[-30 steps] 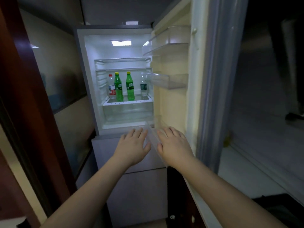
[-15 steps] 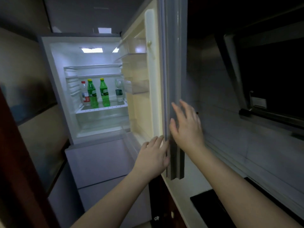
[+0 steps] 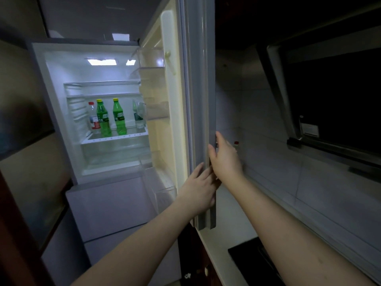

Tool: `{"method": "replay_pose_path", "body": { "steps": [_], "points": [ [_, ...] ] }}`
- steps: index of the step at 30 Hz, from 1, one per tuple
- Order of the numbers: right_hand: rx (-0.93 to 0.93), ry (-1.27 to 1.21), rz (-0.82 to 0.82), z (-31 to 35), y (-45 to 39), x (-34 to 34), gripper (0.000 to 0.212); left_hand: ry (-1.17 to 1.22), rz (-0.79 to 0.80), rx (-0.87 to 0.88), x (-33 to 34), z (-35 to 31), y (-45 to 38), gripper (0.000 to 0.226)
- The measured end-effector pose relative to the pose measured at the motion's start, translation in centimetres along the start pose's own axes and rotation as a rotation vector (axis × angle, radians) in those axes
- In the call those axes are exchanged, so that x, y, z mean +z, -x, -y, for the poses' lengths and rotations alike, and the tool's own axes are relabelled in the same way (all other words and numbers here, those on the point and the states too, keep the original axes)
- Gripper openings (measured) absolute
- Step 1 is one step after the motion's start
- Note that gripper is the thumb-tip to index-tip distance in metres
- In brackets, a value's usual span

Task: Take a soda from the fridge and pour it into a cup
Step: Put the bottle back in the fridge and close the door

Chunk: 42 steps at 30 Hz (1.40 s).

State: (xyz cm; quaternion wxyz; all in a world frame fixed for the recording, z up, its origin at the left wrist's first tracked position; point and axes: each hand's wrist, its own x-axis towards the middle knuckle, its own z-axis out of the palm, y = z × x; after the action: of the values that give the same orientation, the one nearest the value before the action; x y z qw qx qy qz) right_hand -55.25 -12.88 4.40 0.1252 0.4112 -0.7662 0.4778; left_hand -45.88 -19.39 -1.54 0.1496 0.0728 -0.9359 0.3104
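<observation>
The fridge (image 3: 61, 120) stands open and lit. On its glass shelf are two green soda bottles (image 3: 104, 119) (image 3: 119, 117) with yellow caps, side by side. The open fridge door (image 3: 199, 100) is edge-on in the middle of the view. My left hand (image 3: 199, 188) lies flat against the door's inner edge, low down. My right hand (image 3: 224, 159) is just above it, thumb on the edge and straight fingers on the outer face. Neither hand holds a bottle. No cup is in view.
A clear bottle with a red cap (image 3: 93, 118) stands left of the sodas, another clear bottle (image 3: 139, 116) right of them. Drawer fronts (image 3: 111, 207) sit below. Right of the door are a pale counter (image 3: 218, 234), a black cooktop (image 3: 247, 259) and a range hood (image 3: 329, 89).
Both hands went from the fridge's lower front to the door's edge. My view swung right, so the door now stands edge-on in the middle.
</observation>
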Motion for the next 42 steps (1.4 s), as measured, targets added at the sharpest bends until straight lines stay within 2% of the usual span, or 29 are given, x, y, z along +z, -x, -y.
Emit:
{"method": "replay_pose_path", "body": {
  "steps": [4,7,11,14,20,24,27,29,33,38,42],
  "points": [
    [-0.032,-0.074,-0.032,0.1,-0.4,0.5,0.050,-0.109,-0.004,-0.008,2.1,1.0,1.3,0.063],
    [-0.089,-0.112,0.004,0.5,-1.0,1.1,0.052,-0.087,-0.036,-0.020,2.7,1.4,2.5,0.069],
    [-0.163,-0.097,0.072,1.7,-1.4,2.3,0.058,-0.046,-0.123,-0.055,2.8,2.3,4.9,0.060],
    [-0.208,-0.131,0.106,3.3,-0.9,3.5,0.058,-0.048,-0.144,-0.098,3.2,3.1,7.4,0.062],
    [-0.253,-0.357,0.193,6.9,0.7,8.2,0.056,-0.047,-0.132,-0.225,3.7,5.0,12.9,0.062],
    [-0.304,-0.419,0.225,9.2,1.3,11.8,0.052,0.051,-0.160,-0.327,4.2,7.0,16.2,0.050],
    [-0.373,-0.382,0.265,10.4,1.5,14.5,0.045,0.056,-0.221,-0.426,5.1,8.9,18.0,0.039],
    [-0.410,-0.352,0.313,11.0,1.6,16.3,0.042,0.046,-0.256,-0.522,5.6,10.2,19.1,0.042],
    [-0.424,-0.280,0.405,11.9,1.5,20.4,0.044,0.252,-0.349,-0.674,7.8,13.3,20.9,0.042],
    [-0.412,-0.281,0.469,13.8,0.6,26.3,0.050,0.378,-0.353,-0.790,11.1,18.0,22.6,0.059],
    [-0.415,-0.243,0.496,15.5,0.2,30.5,0.054,0.324,-0.282,-0.835,13.4,21.6,23.9,0.078]
  ]
}}
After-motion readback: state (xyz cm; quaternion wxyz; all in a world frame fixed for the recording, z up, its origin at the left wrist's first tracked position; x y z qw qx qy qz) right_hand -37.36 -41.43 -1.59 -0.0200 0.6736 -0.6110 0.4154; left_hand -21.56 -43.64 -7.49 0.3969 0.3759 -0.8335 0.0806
